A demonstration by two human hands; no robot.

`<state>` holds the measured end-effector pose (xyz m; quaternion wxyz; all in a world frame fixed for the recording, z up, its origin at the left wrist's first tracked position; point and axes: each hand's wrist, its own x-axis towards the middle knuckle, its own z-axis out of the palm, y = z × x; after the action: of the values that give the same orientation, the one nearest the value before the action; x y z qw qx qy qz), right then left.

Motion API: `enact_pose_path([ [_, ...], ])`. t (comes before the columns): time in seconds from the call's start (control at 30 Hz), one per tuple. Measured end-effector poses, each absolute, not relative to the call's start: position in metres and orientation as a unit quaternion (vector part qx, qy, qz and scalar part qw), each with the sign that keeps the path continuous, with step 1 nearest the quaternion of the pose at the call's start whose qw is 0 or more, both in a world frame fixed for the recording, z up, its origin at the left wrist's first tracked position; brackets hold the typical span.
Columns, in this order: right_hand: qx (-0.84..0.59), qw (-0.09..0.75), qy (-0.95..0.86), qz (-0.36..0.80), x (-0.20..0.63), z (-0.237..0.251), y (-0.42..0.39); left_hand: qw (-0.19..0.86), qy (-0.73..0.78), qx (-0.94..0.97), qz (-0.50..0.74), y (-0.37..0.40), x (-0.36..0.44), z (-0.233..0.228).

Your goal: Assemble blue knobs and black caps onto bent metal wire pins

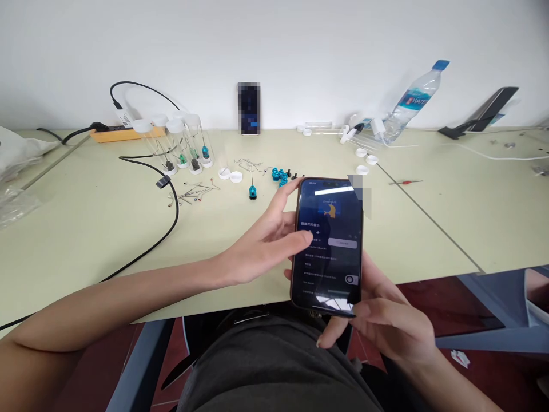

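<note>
The right hand (386, 326) cradles a dark phone (328, 243) from below, its fingers wrapped around the lower end and back, gripping it over the person's lap, just past the near edge of the surface (107, 229). The left hand (261, 243) comes in from the left; its fingers are spread loose, holding nothing, with the thumb resting on the lit screen and a fingertip at the phone's top left corner. The phone's upper end overhangs the surface edge.

Behind the phone, the near half of the surface is bare apart from a black cable (169, 214) curving across the left side, so open room lies left and right of the hands. Farther back stands 1 blue-capped pin (253, 191), with a cluster of blue beads (279, 175) just beside it and loose wire pieces (195, 193) to the left. Near these lie 2 white caps (230, 174); 2 more sit to the right. 4 clear tubes (184, 143) stand upright beyond. At the wall are 1 orange power strip (124, 133), 1 second phone (249, 109) propped upright, and 1 water bottle (412, 103) leaning.
</note>
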<state>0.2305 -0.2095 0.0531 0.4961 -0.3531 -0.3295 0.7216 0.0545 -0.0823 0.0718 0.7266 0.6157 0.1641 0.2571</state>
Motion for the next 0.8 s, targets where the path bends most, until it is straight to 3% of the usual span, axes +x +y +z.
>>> enact_pose_path([
  [0.27, -0.340, 0.563, -0.287, 0.697, 0.234, 0.045, -0.211, 0.698, 0.107, 0.690, 0.157, -0.081, 0.054, 0.070],
  [0.8, -0.326, 0.545, -0.302, 0.711, 0.233, 0.050, -0.210, 0.671, 0.093, 0.717, 0.166, -0.083, 0.056, 0.060],
])
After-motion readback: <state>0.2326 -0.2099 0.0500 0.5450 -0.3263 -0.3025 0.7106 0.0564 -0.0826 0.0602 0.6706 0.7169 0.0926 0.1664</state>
